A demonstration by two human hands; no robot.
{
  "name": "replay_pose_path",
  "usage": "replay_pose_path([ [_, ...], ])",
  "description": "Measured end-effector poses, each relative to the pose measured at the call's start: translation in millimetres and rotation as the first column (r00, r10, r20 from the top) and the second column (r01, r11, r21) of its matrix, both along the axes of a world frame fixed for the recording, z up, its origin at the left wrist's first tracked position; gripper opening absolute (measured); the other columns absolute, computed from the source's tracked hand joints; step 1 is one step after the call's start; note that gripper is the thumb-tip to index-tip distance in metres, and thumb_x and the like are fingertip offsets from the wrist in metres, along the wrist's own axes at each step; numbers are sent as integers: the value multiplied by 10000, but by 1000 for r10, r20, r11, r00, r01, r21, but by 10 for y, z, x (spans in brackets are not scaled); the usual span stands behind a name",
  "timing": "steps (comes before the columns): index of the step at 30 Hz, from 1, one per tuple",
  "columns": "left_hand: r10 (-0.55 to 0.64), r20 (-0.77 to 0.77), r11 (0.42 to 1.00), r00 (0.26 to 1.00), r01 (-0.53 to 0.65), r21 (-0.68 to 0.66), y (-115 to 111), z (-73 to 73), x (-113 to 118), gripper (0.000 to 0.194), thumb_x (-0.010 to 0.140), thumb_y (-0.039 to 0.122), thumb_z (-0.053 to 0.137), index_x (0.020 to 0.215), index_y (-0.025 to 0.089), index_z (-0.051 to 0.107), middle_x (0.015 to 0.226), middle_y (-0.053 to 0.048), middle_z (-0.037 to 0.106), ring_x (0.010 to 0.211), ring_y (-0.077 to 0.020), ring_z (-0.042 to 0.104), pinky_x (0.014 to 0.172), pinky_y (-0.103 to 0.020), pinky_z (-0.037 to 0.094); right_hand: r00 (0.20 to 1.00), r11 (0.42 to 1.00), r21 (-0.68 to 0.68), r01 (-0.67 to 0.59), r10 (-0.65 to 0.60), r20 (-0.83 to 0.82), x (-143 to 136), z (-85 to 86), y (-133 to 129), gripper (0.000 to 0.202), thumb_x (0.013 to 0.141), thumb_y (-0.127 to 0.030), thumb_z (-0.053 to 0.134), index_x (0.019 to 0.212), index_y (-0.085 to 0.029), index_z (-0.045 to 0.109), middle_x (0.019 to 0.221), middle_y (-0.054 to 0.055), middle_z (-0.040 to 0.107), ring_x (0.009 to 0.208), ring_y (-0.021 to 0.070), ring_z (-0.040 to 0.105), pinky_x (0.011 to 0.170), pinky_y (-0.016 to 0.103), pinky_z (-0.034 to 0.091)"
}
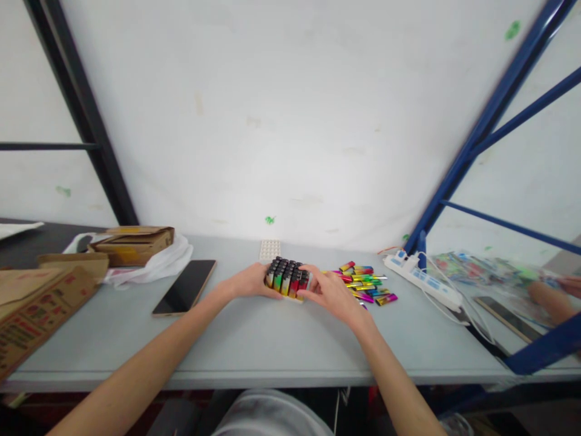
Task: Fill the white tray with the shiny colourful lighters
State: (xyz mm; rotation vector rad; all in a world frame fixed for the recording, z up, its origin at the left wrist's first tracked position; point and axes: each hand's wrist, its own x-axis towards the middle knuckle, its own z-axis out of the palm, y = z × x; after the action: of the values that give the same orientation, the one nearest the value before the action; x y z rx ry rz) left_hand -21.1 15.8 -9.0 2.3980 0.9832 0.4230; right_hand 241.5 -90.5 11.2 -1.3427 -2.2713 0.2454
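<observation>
A block of lighters (285, 275) with black tops and bright red, green and yellow bodies stands upright in rows, on what looks like a pale base. My left hand (252, 282) is curled against the block's left side, thumb at the front. From the right, my right hand (330, 292) clasps the other side, its thumb also at the front corner. Just beyond that hand lies a loose pile of shiny coloured pieces (363, 281), partly hidden behind it. Behind the block, a white holder with a grid of holes (270, 249) rests near the wall.
A phone (186, 287) lies left of my hands. Further left are cardboard boxes (54, 303) and a white plastic bag (177, 254). On the right, a power strip (422, 280) with cables sits by a blue frame (472, 145). Another person's hand (569, 286) shows beyond it, near plastic bags.
</observation>
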Motion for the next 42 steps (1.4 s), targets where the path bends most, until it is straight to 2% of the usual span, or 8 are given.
replay_pose_path([
  [7,84,84,995,993,-89,50,-16,-72,232,690,677,583,837,1232,209,669,1192,-61,767,1083,-311,710,959,-365,554,970,965,95,244,-242,-33,518,189,109,403,1040,-423,522,1382,-220,589,863,39,742,827,228,680,874,351,473],
  [9,93,96,994,991,-98,48,34,-61,341,699,668,583,836,1240,219,666,1160,-58,775,1053,-299,715,926,-353,565,959,950,132,282,-284,-7,730,113,186,342,1031,-394,527,1294,-215,652,1005,87,739,967,248,680,951,378,475],
  [15,157,-126,980,980,-171,-101,344,62,620,421,700,523,791,957,193,747,583,20,667,600,-201,677,613,-259,531,956,958,126,259,-273,112,1022,-272,354,389,990,-400,610,1313,-203,701,1469,176,581,1372,318,526,1161,478,376],
  [22,229,-218,960,949,-257,-112,728,163,931,408,676,498,814,923,176,770,522,1,634,448,-170,542,461,-268,438,985,987,-23,157,-155,74,995,-366,424,301,1026,-322,550,1223,-220,753,1246,114,750,1173,272,676,1044,395,474],
  [28,267,-243,954,933,-292,-71,870,242,1109,474,679,537,844,936,146,770,614,-54,711,533,-213,633,545,-301,512,978,981,-8,196,-195,77,1022,-366,441,300,1032,-296,546,1239,-168,723,1240,152,737,1149,265,674,1028,391,470],
  [34,421,-125,897,898,-393,201,494,131,813,756,850,487,752,1449,96,510,1213,-217,709,1161,-341,661,991,-391,512,977,979,-17,204,-203,65,1012,-344,427,195,1024,-243,557,1064,-146,721,1111,127,743,1051,236,674,958,353,469],
  [38,483,-163,772,860,-330,544,147,-76,355,560,951,456,635,1436,188,553,1504,-216,519,1416,-402,456,1122,-498,420,968,969,-10,245,-244,63,996,-322,392,121,1013,-250,596,1010,-148,661,1036,103,716,951,211,649,864,323,466],
  [42,405,-271,867,873,-273,417,-147,-226,-87,482,1033,472,465,1432,221,561,1455,-187,582,1328,-377,569,1121,-517,429,955,958,37,285,-287,76,979,-327,383,104,1022,-250,585,1002,-155,621,1017,104,711,935,213,641,843,317,451],
])
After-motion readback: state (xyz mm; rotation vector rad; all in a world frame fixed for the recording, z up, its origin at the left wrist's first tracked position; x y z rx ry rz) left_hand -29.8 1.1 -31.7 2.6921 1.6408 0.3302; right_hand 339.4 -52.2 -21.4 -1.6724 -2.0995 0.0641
